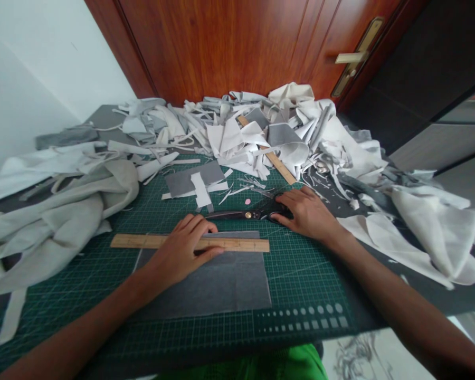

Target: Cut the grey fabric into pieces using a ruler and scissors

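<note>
A piece of grey fabric [229,282] lies flat on the green cutting mat [304,269], with a wooden ruler [245,245] across its upper part. A narrow grey strip shows beyond the ruler's far edge. My left hand [184,243] grips the ruler, fingers over the far side and thumb by the near edge. Just beyond the fabric lie black scissors [235,215], blades pointing left and apparently closed. My right hand [306,214] is closed around their handles, which it partly hides.
Pale fabric scraps [237,137] heap along the back, with a second wooden ruler [279,166] among them. Crumpled beige cloth [63,221] lies left; white cloth [431,237] lies right. Beyond the heap are a grey piece [182,179], a pink dot [247,201] and a wooden door [229,47].
</note>
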A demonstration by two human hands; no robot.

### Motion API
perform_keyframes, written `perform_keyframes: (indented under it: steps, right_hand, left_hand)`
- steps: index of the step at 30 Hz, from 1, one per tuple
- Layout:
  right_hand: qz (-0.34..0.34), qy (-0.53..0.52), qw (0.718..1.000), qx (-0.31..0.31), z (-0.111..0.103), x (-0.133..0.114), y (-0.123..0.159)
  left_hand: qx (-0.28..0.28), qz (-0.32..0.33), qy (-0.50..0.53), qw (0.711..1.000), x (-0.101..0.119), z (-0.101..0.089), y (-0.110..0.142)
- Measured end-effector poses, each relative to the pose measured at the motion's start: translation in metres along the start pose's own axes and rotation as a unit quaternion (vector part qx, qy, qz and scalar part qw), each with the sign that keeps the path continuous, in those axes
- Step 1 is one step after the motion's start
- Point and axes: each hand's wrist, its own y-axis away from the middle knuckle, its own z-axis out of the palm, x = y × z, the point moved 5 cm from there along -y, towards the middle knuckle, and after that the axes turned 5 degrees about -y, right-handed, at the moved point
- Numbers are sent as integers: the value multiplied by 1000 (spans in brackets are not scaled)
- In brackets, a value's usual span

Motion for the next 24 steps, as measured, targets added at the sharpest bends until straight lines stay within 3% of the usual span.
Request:
perform_keyframes:
  steps: [24]
  right_hand:
    - [16,-49,999,-7,2,-2,1]
  left_hand:
    - [16,121,-88,989,18,-1,8]
